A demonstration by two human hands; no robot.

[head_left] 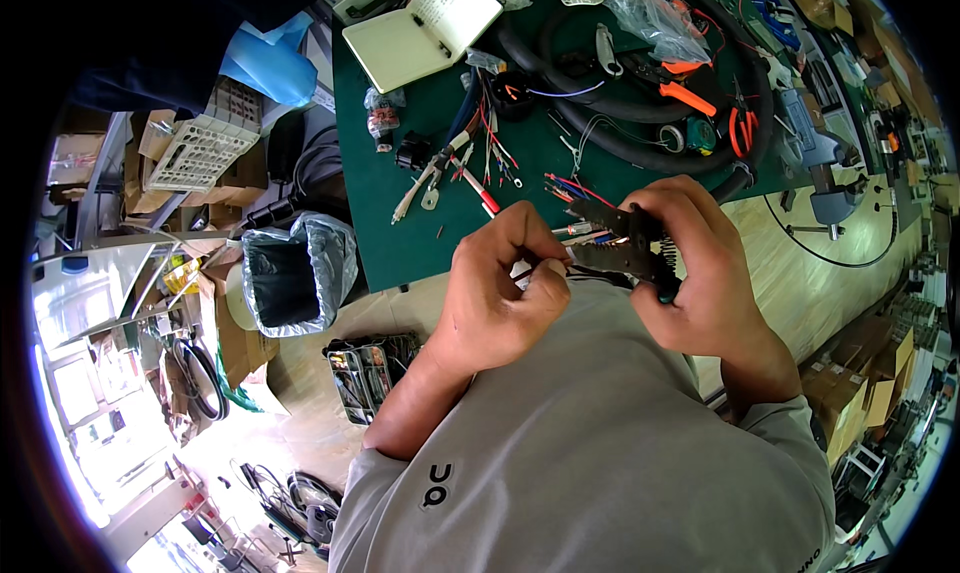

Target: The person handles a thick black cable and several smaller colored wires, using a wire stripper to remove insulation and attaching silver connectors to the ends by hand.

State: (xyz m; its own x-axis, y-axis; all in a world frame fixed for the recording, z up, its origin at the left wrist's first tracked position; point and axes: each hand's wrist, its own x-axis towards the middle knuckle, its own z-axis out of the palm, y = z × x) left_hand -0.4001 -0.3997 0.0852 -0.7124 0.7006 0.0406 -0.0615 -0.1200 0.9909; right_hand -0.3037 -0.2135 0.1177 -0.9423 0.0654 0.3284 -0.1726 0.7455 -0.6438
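My left hand (505, 288) is closed, thumb and forefinger pinching a thin dark wire (523, 274). Wrapped in my right hand (700, 273) are dark wire strippers (635, 248), with a coil spring between the handles. Their jaws point left and meet the left fingertips; the exact bite on the wire is too small to tell. Just behind the jaws, several loose coloured wires (572, 186) stick out over the bench edge. Farther left on the green mat (385, 233) lies a fanned-out bundle of stripped wires (490, 138), some ending in lugs.
A thick black cable (620, 108) loops across the bench. Around it lie orange-handled cutters (688, 98), red-handled pliers (743, 131) and a tape measure (700, 133). An open notebook (425, 33) rests at the back left. Below left stand a lined bin (300, 273) and a parts case (370, 373).
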